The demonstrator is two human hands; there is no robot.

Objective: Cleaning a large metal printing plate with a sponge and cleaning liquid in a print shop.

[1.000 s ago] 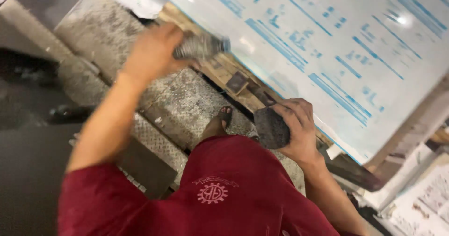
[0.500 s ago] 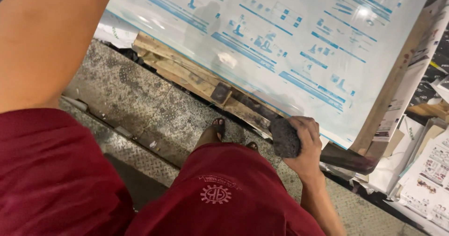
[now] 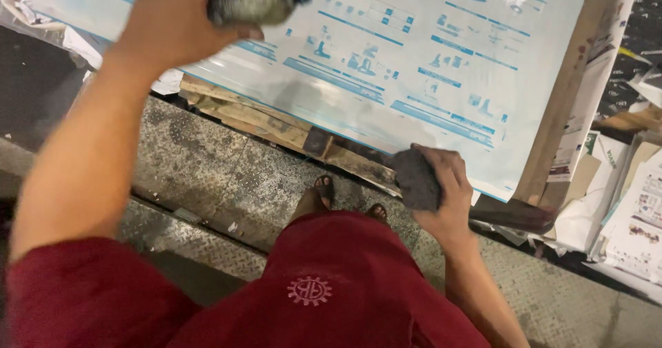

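My left hand (image 3: 172, 24) grips a grey pad (image 3: 252, 0) at 11 o'clock on the printed sheet (image 3: 414, 58); my right hand (image 3: 445, 196) clutches a dark rag (image 3: 416, 179) at its 5 o'clock edge.

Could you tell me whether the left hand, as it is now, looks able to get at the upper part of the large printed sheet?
Probably yes. The left hand is already raised over the printed sheet, with nothing between them, though it holds a grey wad, so that would likely meet the sheet first.
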